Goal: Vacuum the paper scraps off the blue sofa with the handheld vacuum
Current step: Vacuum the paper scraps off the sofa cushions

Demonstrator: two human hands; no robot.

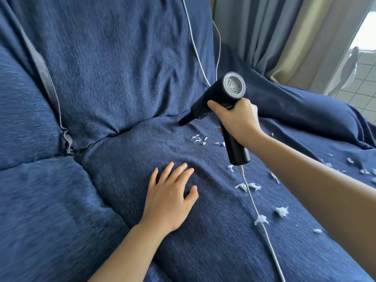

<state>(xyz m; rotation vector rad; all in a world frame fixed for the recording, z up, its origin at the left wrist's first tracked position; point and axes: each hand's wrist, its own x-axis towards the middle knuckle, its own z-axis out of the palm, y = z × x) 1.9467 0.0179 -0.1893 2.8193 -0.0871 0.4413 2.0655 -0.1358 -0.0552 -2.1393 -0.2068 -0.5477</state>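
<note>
On the sofa (114,82), left hand (169,197) lies flat; right hand (237,119) grips vacuum (221,96).

Open seat fabric of the blue sofa (126,151) is left free ahead of the nozzle. Passage rightward is crossed by the white cable (256,210) and strewn paper scraps (281,211); the left hand (169,195) is spread flat mid-cushion.

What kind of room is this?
Probably a living room at home: a big blue sofa strewn with paper scraps, long curtains behind it, and a tiled floor beyond.
</note>
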